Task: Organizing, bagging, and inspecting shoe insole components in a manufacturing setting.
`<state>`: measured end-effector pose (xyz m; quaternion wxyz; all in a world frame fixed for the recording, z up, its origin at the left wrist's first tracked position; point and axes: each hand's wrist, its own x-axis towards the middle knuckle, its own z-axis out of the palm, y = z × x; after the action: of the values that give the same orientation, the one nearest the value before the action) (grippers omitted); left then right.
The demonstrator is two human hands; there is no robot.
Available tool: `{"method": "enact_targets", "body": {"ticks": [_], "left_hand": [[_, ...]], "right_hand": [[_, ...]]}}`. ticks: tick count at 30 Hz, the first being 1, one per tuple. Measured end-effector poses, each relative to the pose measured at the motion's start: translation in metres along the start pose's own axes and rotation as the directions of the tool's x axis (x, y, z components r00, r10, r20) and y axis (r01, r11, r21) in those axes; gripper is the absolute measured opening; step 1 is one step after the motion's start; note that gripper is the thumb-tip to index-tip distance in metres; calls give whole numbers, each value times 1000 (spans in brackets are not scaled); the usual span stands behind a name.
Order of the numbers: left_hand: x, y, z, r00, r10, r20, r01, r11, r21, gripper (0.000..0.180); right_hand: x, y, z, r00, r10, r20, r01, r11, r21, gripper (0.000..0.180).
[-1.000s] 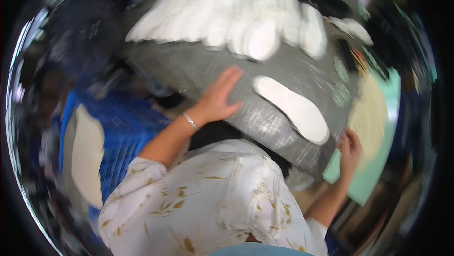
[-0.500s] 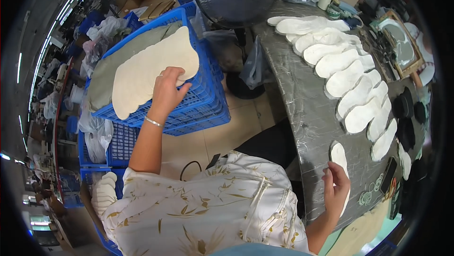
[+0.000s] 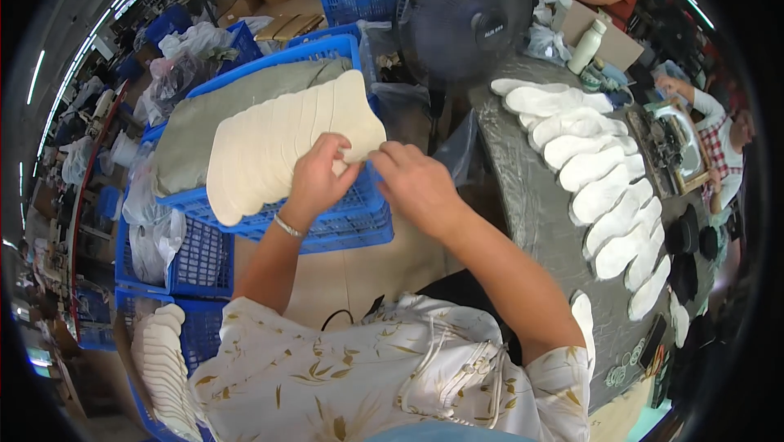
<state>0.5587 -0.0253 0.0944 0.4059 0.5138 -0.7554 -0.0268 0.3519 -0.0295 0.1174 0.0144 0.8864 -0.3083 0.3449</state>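
A fanned row of cream insole-shaped pieces (image 3: 269, 140) lies overlapped on a folded grey-green cloth (image 3: 188, 144), over a stack of blue plastic crates (image 3: 359, 226). My left hand (image 3: 324, 177) is curled at the near edge of the row, thumb and fingers closed around the end of an insole. From the right, my right hand (image 3: 415, 185) reaches across, its thumb and fingertips pinched at the corner of the rightmost insole. The two hands are close together, and their fingers partly hide what they grip.
A dark table (image 3: 531, 197) on the right bears rows of white insoles (image 3: 608, 160), a pale bottle (image 3: 587, 46) and rubber rings (image 3: 625, 364). A fan (image 3: 461, 17) stands beyond the crates. More insoles (image 3: 159, 360) fill a crate at lower left. Two people work at the far right.
My right hand has left the white insole on the table and come over to the cream row. The cream pieces now show spread in a fan. The view has shifted somewhat.
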Motion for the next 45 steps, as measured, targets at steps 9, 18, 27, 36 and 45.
{"method": "enact_targets", "body": {"ticks": [9, 18, 27, 36, 45], "left_hand": [[-14, -24, -14, 992, 2, -123, 18, 987, 162, 36], [3, -27, -18, 998, 54, -20, -49, 976, 212, 38], [13, -29, -16, 988, -155, -10, 155, 987, 48, 27], [22, 43, -19, 843, 57, -535, -212, 949, -234, 68], [19, 162, 16, 915, 244, -323, -401, 658, -638, 57]], "right_hand": [[43, 27, 46, 955, 297, -9, -288, 933, 218, 11], [119, 98, 6, 776, 597, -204, -381, 701, 603, 18], [185, 93, -63, 774, 409, -483, -130, 849, 512, 17], [77, 37, -199, 864, 192, -465, -153, 981, 120, 19], [-35, -25, -222, 967, 230, -107, -247, 951, -187, 16]]}}
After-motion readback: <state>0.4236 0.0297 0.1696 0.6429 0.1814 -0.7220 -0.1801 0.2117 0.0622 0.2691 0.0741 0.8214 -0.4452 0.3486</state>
